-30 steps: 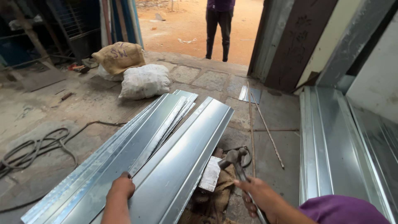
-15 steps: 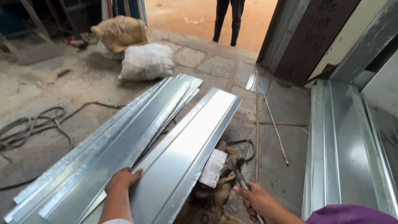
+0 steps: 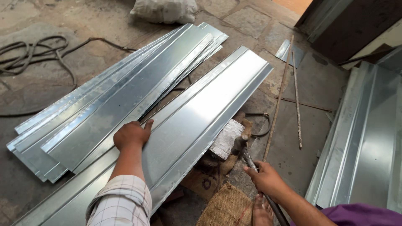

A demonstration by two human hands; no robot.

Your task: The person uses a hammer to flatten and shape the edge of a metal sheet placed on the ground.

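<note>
The view has tilted down since earlier: the left hand now lies flat, fingers extended, on the metal sheet at centre, while the right hand grips the hammer at lower right.

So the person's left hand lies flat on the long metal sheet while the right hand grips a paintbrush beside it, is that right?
Not quite. In the head view the left hand does rest on the long metal sheet, but the right hand grips the handle of a hammer, not a paintbrush. Its head sits by a small metal block at the sheet's edge.
</note>
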